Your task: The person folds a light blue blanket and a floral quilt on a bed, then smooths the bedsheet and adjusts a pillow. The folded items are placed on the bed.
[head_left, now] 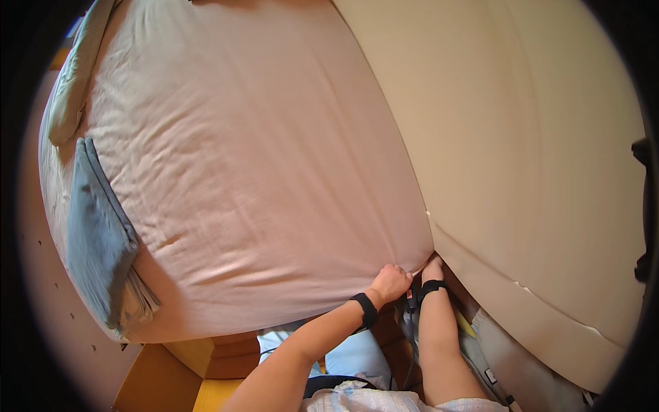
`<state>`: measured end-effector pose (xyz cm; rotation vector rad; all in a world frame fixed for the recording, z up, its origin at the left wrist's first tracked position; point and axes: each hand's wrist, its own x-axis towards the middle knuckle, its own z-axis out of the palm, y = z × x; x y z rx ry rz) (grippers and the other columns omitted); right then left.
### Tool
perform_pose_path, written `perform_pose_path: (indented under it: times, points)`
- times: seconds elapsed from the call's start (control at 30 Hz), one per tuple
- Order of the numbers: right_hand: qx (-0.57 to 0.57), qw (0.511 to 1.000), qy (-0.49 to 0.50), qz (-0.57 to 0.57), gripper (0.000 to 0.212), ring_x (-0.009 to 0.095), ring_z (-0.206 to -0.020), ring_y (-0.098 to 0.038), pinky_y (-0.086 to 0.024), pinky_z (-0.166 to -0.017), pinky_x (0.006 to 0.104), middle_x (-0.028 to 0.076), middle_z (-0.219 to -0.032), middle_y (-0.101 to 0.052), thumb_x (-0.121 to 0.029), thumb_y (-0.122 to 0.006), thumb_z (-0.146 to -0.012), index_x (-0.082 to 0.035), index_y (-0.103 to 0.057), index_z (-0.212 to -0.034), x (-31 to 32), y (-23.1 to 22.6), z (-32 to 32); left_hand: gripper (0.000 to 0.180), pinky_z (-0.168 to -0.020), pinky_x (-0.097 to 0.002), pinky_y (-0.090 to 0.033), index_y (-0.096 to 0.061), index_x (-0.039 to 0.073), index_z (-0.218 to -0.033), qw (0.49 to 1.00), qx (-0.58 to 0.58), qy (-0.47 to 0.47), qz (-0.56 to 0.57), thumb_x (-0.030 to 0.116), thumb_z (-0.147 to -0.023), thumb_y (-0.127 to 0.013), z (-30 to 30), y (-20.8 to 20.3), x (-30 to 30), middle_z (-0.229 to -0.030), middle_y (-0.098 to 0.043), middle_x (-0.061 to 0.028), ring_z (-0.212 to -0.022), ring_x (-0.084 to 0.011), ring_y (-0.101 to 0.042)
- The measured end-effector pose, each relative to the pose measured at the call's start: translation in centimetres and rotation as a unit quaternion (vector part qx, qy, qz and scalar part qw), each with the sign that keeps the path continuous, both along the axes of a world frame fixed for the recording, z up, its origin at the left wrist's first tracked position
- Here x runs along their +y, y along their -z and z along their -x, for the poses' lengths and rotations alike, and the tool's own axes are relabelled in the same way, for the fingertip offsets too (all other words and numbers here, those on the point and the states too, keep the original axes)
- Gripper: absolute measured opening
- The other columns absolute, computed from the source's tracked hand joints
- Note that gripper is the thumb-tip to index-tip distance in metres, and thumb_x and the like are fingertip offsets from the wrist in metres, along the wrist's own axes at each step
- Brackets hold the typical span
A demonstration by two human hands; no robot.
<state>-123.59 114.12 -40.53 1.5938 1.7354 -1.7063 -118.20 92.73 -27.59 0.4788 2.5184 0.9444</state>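
A pale pink bed sheet (261,158) covers the mattress before me, with creases running toward its near right corner. At that corner my left hand (391,283) is closed on the sheet's edge, and the cloth pulls into folds beside it. Close by on the right, my right hand (433,269) reaches in at the mattress corner. Its fingertips are hidden there, so I cannot tell whether they grip the sheet. Each wrist wears a black strap.
A folded blue-grey cloth (99,237) lies on the bed's left side, with a long greenish-beige bundle (75,86) behind it. A large smooth beige surface with a seam (522,172) adjoins the bed on the right. Yellow-brown wooden furniture (161,378) stands below left. Dark cables (412,336) hang between my arms.
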Motion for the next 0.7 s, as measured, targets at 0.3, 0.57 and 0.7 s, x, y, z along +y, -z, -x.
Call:
perform_pose_path:
  times: [0.3, 0.57, 0.7]
  points:
    - [-0.136, 0.914, -0.325, -0.203, 0.039, 0.018, -0.060, -0.051, -0.039, -0.055, 0.0318, 0.010, -0.070, -0.053, -0.038, -0.047, -0.084, -0.002, -0.054, -0.073, 1.0, -4.1, 0.6, 0.037, -0.097, -0.0429, -0.032, -0.053, 0.009, -0.111, 0.936, 0.153, -0.313, 0.056, 0.020, -0.077, -0.060, -3.1, -2.7, -19.0, -0.119, -0.050, -0.0103, -0.115, -0.0263, -0.043]
    - [0.185, 0.733, -0.649, -0.092, 0.028, 0.008, -0.052, -0.044, -0.039, -0.048, 0.0268, 0.005, -0.053, -0.046, -0.027, -0.056, -0.086, -0.004, -0.056, -0.070, -25.6, -17.7, 0.6, 0.049, -0.103, -0.0593, -0.006, -0.048, 0.028, -0.124, 0.909, 0.054, -0.361, 0.201, 0.046, -0.079, -0.053, -12.5, -0.2, -20.0, -0.141, -0.028, -0.0119, -0.133, -0.0286, -0.019]
    - [0.474, 0.456, -0.749, -0.083, 0.041, 0.028, -0.118, -0.043, -0.034, -0.098, 0.0402, 0.014, -0.126, -0.047, -0.017, -0.052, -0.085, -0.006, -0.046, -0.124, -43.6, -17.6, -1.2, 0.045, -0.101, -0.0611, -0.005, -0.047, 0.033, -0.123, 0.936, 0.042, -0.307, 0.168, 0.050, -0.081, -0.046, -17.2, 0.4, -13.3, -0.139, -0.033, -0.0021, -0.133, -0.0216, -0.019]
